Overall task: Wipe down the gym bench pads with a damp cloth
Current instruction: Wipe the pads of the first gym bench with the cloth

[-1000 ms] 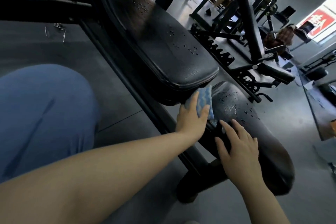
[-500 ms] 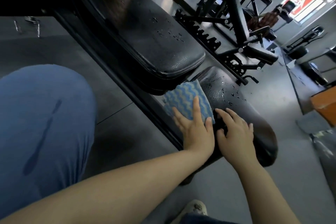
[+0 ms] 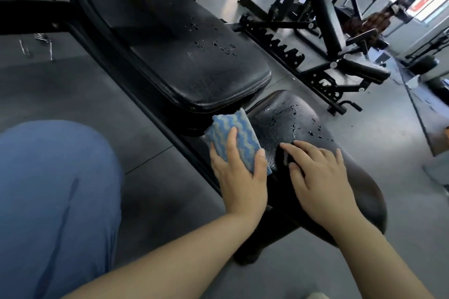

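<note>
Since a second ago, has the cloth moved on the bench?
Yes. The cloth slid out of the gap under the back pad toward the camera, now lying spread at the seat pad's near-left edge under the left hand.

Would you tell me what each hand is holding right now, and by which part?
The left hand presses the blue striped cloth flat on the seat pad, over its near end. The right hand rests open on the pad, holding nothing.

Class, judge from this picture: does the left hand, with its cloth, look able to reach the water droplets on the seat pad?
Probably yes. The left hand presses the cloth on the seat pad; the droplets lie on the same surface. The right hand rests nearer the person, off that path.
</note>
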A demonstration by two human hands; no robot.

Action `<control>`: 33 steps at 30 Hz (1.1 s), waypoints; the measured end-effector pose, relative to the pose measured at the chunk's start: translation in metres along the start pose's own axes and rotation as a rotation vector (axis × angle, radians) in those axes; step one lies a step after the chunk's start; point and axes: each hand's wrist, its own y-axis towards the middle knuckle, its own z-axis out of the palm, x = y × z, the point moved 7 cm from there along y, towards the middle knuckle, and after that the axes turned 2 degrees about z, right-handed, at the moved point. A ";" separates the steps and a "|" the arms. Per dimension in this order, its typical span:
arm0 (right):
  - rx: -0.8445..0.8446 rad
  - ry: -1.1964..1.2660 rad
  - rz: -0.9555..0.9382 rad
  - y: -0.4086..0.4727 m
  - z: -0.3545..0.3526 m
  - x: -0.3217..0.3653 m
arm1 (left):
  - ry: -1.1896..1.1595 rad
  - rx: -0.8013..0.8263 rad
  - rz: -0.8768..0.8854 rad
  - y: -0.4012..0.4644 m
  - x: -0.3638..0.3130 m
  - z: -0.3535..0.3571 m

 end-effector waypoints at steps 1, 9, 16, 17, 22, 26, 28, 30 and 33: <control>0.019 -0.004 -0.026 0.002 -0.001 -0.002 | -0.005 -0.037 -0.009 -0.001 0.000 0.000; 0.152 0.026 -0.236 0.013 -0.010 -0.020 | -0.067 -0.236 -0.102 -0.009 0.000 0.005; 0.210 0.008 -0.424 -0.010 -0.008 -0.044 | -0.101 -0.260 -0.173 -0.051 -0.003 0.032; 0.209 0.008 -0.447 -0.015 -0.006 -0.050 | -0.094 -0.256 -0.186 -0.059 -0.004 0.039; 0.209 0.047 -0.504 -0.033 -0.004 -0.092 | -0.020 -0.273 -0.239 -0.102 -0.008 0.078; 0.213 0.116 -0.494 -0.046 -0.005 -0.131 | -0.016 -0.264 -0.322 -0.142 -0.008 0.119; 0.204 0.162 -0.492 -0.053 -0.004 -0.148 | -0.036 -0.277 -0.333 -0.164 -0.010 0.140; 0.185 0.195 -0.506 -0.062 -0.003 -0.163 | -0.026 -0.270 -0.345 -0.186 -0.012 0.163; 0.172 0.219 -0.534 -0.072 -0.002 -0.176 | 0.039 -0.229 -0.352 -0.206 -0.016 0.190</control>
